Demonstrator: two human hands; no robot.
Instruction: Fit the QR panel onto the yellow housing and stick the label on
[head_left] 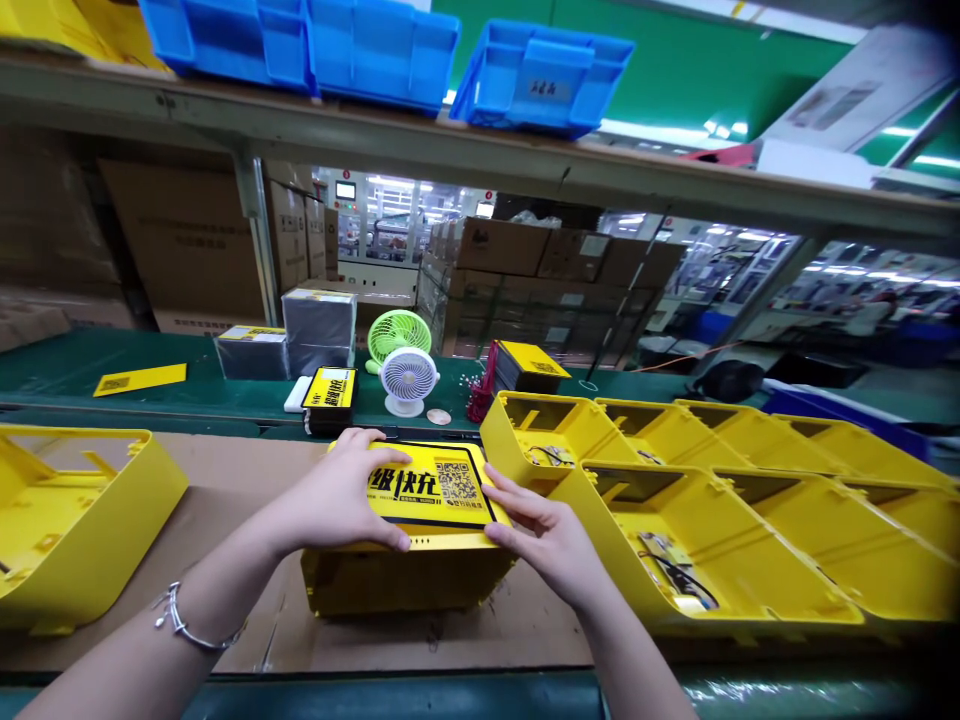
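Observation:
A yellow housing (409,585) stands on the brown cardboard in front of me. On its top face lies a black-edged yellow label panel (420,484) with large black characters and a QR code. My left hand (341,495) grips the housing's left side, its thumb on the front edge and its fingers over the top. My right hand (544,535) holds the right end, with the thumb at the front corner and fingertips by the panel's right edge. Both palms are partly turned away. The inside of the housing cannot be seen.
Open yellow housings (720,540) stand in rows at the right, and another (90,530) at the left. Behind are a white fan (409,378), a green fan (397,335), a label stack (330,390) and red wires (484,390). Blue bins (544,80) sit on the shelf overhead.

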